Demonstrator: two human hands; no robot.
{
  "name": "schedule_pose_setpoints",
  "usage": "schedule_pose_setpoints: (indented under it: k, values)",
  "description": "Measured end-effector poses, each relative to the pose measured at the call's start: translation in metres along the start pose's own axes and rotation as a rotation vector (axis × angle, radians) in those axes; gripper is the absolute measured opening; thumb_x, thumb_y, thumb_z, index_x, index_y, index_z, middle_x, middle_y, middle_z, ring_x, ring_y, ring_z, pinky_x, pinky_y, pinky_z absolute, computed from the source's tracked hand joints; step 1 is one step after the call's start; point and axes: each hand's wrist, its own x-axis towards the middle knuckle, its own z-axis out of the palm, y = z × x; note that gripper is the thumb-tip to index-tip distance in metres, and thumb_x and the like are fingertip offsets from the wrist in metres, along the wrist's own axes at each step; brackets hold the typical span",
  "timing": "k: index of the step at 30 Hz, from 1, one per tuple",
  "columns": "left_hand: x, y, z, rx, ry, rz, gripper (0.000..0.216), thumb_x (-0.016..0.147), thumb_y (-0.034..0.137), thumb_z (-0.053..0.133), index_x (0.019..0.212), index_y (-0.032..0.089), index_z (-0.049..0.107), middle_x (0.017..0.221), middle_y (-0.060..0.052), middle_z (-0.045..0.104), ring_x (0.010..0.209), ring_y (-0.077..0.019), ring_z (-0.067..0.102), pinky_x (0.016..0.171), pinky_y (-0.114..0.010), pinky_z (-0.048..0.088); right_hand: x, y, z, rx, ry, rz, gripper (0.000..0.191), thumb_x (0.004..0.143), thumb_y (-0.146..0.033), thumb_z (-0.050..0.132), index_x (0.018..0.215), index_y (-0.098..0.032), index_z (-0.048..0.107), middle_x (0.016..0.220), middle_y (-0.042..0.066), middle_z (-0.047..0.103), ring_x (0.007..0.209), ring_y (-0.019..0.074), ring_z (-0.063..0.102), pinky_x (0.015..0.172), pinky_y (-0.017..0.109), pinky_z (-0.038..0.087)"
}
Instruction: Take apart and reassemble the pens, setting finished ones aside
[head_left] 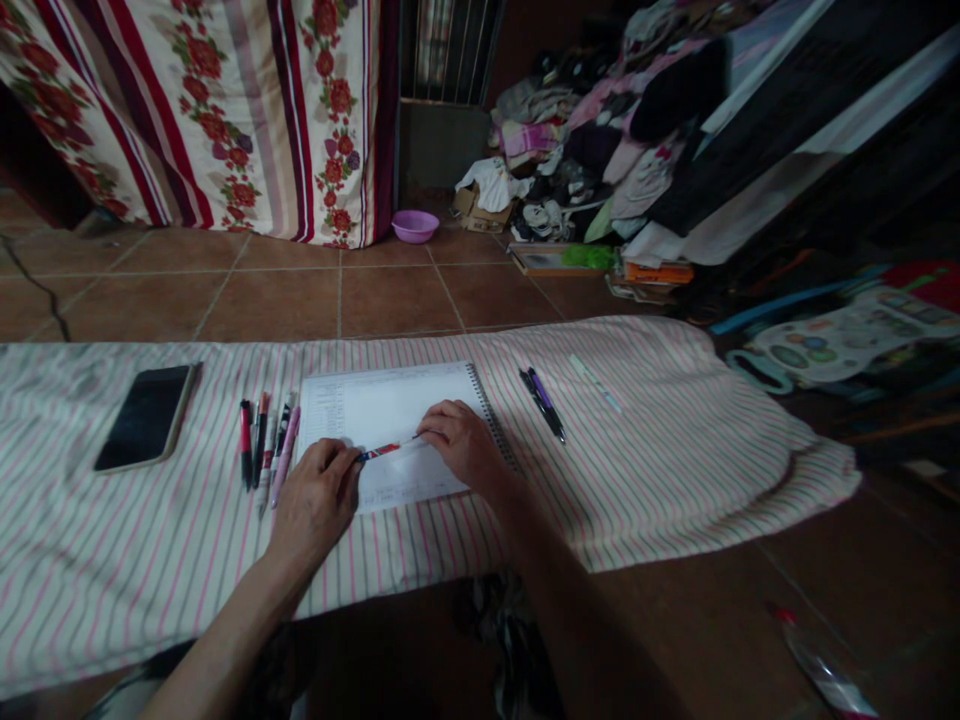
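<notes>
A slim pen (pixel 386 451) with a red and blue patterned barrel spans the gap between my hands, above an open spiral notebook (pixel 405 395). My left hand (pixel 322 497) pinches its left end, over the notebook's lower left part. At the other end, my right hand (pixel 463 440) has its fingers closed on the pen's thin right end. Left of the notebook lies a row of several pens (pixel 268 455), pink, black and white. Two dark pens (pixel 544 405) rest to the right of the spiral binding, with a pale green pen (pixel 596 383) farther right.
A smartphone (pixel 146 418) lies at the left on the striped cloth (pixel 675 460) covering the table. Beyond it, on the tiled floor, are a purple basin (pixel 415 227) and a heap of clothes (pixel 592 150). A bottle (pixel 821 670) lies on the floor at lower right.
</notes>
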Motion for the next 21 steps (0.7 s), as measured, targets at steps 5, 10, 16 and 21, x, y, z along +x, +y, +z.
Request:
schedule_pose_setpoints:
  k: [5, 10, 16, 21]
  values:
    - [-0.001, -0.001, -0.002, 0.012, -0.012, -0.003, 0.024, 0.087, 0.026, 0.045, 0.100, 0.013, 0.061, 0.091, -0.009, 0.056, 0.083, -0.0209, 0.054, 0.073, -0.035, 0.049, -0.001, 0.007, -0.003, 0.017, 0.011, 0.021, 0.010, 0.079, -0.014, 0.060, 0.079, -0.020, 0.068, 0.087, 0.003, 0.063, 0.084, 0.0165, 0.054, 0.079, 0.031, 0.043]
    - [-0.003, -0.002, -0.004, 0.026, -0.019, -0.001, 0.025, 0.087, 0.026, 0.045, 0.100, 0.013, 0.061, 0.091, -0.009, 0.056, 0.083, -0.0208, 0.054, 0.074, -0.035, 0.049, -0.002, 0.010, -0.005, 0.020, 0.022, 0.024, 0.010, 0.077, -0.012, 0.061, 0.079, -0.019, 0.068, 0.088, 0.004, 0.063, 0.085, 0.0167, 0.054, 0.080, 0.031, 0.043]
    - [-0.001, -0.002, -0.003, 0.030, -0.018, 0.000, 0.025, 0.087, 0.026, 0.045, 0.100, 0.014, 0.062, 0.092, -0.009, 0.056, 0.084, -0.0207, 0.054, 0.075, -0.034, 0.049, -0.004, 0.012, -0.006, 0.019, 0.041, 0.013, 0.010, 0.077, -0.012, 0.061, 0.077, -0.019, 0.068, 0.087, 0.004, 0.063, 0.083, 0.0164, 0.055, 0.079, 0.031, 0.044]
    - [-0.002, -0.003, -0.005, 0.037, -0.020, -0.006, 0.025, 0.087, 0.027, 0.044, 0.099, 0.014, 0.062, 0.092, -0.009, 0.057, 0.085, -0.0211, 0.055, 0.075, -0.035, 0.049, -0.003, 0.012, -0.009, 0.015, 0.056, 0.037, 0.011, 0.076, -0.010, 0.062, 0.078, -0.019, 0.069, 0.088, 0.004, 0.063, 0.084, 0.0169, 0.056, 0.081, 0.031, 0.044]
